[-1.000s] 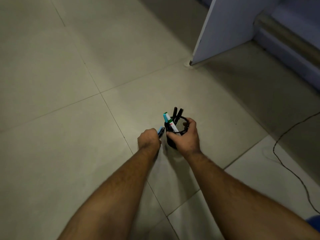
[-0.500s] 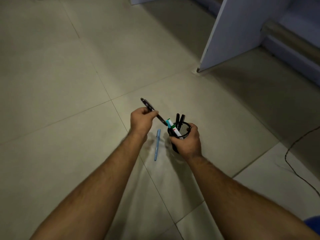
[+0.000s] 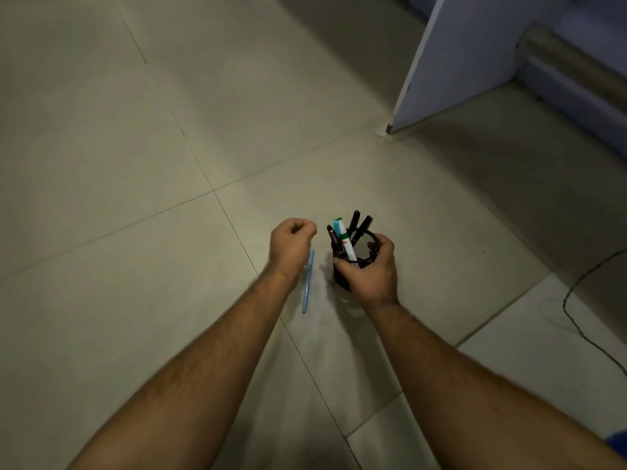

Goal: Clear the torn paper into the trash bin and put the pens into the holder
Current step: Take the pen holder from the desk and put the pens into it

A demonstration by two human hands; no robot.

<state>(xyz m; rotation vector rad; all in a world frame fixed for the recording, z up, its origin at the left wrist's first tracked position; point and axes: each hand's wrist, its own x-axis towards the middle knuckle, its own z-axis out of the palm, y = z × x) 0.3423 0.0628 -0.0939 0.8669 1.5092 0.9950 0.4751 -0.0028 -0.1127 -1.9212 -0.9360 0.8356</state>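
— What's in the holder (image 3: 361,247)?
— A teal-capped marker (image 3: 343,238) and black pens (image 3: 359,222), standing up. Right hand (image 3: 371,271) grips it on the floor (image 3: 169,164).
— Left hand (image 3: 291,244)?
— Curled, empty, above a blue pen (image 3: 308,283) on the floor.

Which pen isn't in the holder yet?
The light blue pen, lying flat on the floor beside the left hand; the others stand in the black mesh holder.
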